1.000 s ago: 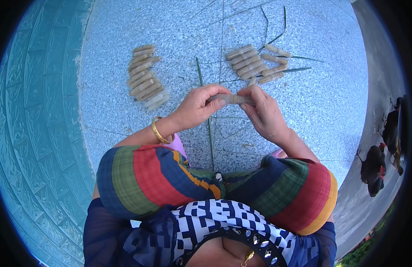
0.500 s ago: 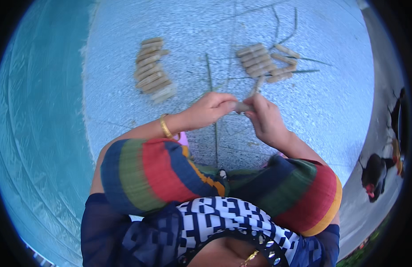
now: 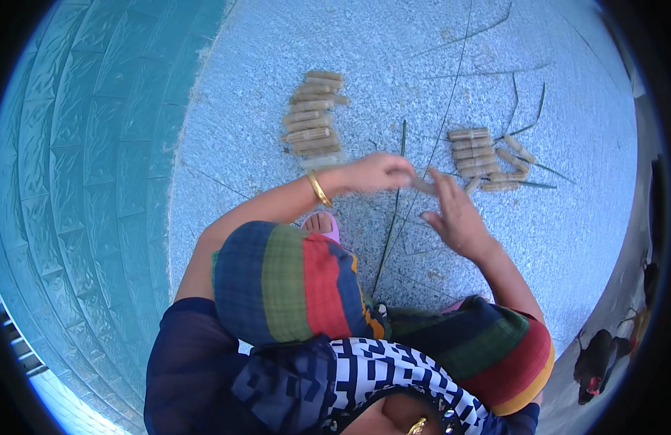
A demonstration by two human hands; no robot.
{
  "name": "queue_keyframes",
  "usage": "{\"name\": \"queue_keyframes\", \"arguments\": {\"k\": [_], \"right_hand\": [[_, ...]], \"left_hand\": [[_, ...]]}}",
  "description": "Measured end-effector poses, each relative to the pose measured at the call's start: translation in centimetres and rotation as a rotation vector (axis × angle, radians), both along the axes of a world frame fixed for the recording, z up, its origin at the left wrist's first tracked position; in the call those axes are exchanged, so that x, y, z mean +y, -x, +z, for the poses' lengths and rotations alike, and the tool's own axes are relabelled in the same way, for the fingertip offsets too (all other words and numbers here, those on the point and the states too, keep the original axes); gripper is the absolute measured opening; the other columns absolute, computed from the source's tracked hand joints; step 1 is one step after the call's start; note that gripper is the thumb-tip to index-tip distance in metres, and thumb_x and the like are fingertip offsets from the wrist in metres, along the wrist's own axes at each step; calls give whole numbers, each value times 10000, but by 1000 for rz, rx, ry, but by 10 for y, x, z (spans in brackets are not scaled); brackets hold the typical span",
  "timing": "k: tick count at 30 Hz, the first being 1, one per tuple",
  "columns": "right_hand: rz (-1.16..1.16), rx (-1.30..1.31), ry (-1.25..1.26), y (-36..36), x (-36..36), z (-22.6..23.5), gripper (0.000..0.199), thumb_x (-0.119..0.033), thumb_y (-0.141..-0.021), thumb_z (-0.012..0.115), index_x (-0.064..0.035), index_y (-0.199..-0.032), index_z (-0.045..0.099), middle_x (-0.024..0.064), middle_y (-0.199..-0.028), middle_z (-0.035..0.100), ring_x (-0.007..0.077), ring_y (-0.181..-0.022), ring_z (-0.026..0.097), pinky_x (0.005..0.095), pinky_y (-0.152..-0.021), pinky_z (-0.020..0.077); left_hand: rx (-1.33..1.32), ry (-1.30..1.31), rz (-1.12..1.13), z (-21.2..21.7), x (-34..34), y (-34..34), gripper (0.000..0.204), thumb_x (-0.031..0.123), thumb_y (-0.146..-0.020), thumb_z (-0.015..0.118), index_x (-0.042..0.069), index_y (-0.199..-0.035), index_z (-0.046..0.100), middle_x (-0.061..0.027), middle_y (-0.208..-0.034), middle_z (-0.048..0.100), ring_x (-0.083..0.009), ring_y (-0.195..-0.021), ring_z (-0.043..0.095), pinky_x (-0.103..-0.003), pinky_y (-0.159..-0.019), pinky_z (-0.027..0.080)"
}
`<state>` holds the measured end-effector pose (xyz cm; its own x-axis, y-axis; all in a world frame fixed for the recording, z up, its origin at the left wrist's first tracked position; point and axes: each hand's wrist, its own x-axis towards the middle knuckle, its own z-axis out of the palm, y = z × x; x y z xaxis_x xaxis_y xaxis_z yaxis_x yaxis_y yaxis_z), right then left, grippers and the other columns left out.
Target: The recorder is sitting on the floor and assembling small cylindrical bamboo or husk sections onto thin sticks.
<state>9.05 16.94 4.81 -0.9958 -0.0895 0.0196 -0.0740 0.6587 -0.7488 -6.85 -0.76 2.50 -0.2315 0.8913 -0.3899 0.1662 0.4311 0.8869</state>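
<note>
My left hand (image 3: 382, 172), slightly blurred, pinches one end of a greyish-tan roll (image 3: 424, 187). At the roll's other end, the fingers of my right hand (image 3: 460, 217) are stretched out against it, the thumb spread apart. Beyond my right hand lies a neat row of tan rolls (image 3: 471, 153), seemingly in clear wrapping. Several loose rolls (image 3: 508, 176) lie at angles to its right, and a short one (image 3: 473, 185) is right by my fingertips. Past my left wrist, a longer curved row of similar rolls (image 3: 311, 117) ends in a paler, clear-looking piece (image 3: 324, 160).
Thin green strips (image 3: 384, 254) lie on the speckled pale floor (image 3: 241, 130), one running beneath my forearms. A teal plastic sheet (image 3: 110, 181) covers the left side. My pink-sandalled foot (image 3: 322, 223) is below my left wrist. A dark chicken (image 3: 595, 362) stands at the lower right.
The view has shifted, so the floor and rolls appear farther right. My right hand has loosened from a closed grip, its fingers now stretched out. My left hand keeps hold of the roll.
</note>
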Motion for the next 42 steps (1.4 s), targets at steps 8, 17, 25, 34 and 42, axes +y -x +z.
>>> {"name": "queue_keyframes", "arguments": {"k": [8, 17, 25, 34, 42], "right_hand": [[-392, -187, -38, -37, 116, -38, 309, -21, -794, 564, -30, -1100, 524, 178, -1041, 564, 342, -949, 569, 394, -787, 471], [-563, -90, -319, -31, 212, -89, 217, -31, -788, 507, -58, -981, 603, 161, -965, 578, 349, -934, 548, 416, -809, 448], [-356, -131, -559, 16, 203, -87, 149, -167, -813, 591, -109, -950, 607, 98, -966, 576, 284, -957, 538, 399, -867, 417], [-442, -581, 1060, 15, 141, -12, 248, -218, -912, 481, -24, -1066, 477, 89, -938, 597, 195, -862, 579, 329, -787, 443], [-66, -771, 1522, -4, 84, -6, 329, -302, -902, 497, -50, -1113, 503, 32, -875, 567, 133, -762, 555, 281, -652, 436]], "left_hand": [[1163, 68, 352, -23, -81, 197, 244, 142, -745, 660, 181, -985, 660, -68, -1025, 598, -263, -999, 531, -397, -878, 414], [953, 323, 306, -81, -132, 247, 321, 77, -790, 606, 153, -1101, 622, -107, -1173, 563, -269, -1133, 493, -356, -996, 359], [751, 400, 291, -64, -102, 232, 400, 122, -806, 594, 178, -1201, 553, -122, -1258, 486, -288, -1197, 432, -391, -1012, 324], [1128, -241, 183, 27, 30, 119, 402, 62, -817, 538, 114, -1216, 526, -146, -1315, 419, -320, -1200, 408, -422, -1025, 311], [891, -623, -415, 47, 100, -7, 399, 117, -756, 631, 87, -1145, 550, -123, -1113, 543, -259, -1036, 522, -366, -883, 410]]}}
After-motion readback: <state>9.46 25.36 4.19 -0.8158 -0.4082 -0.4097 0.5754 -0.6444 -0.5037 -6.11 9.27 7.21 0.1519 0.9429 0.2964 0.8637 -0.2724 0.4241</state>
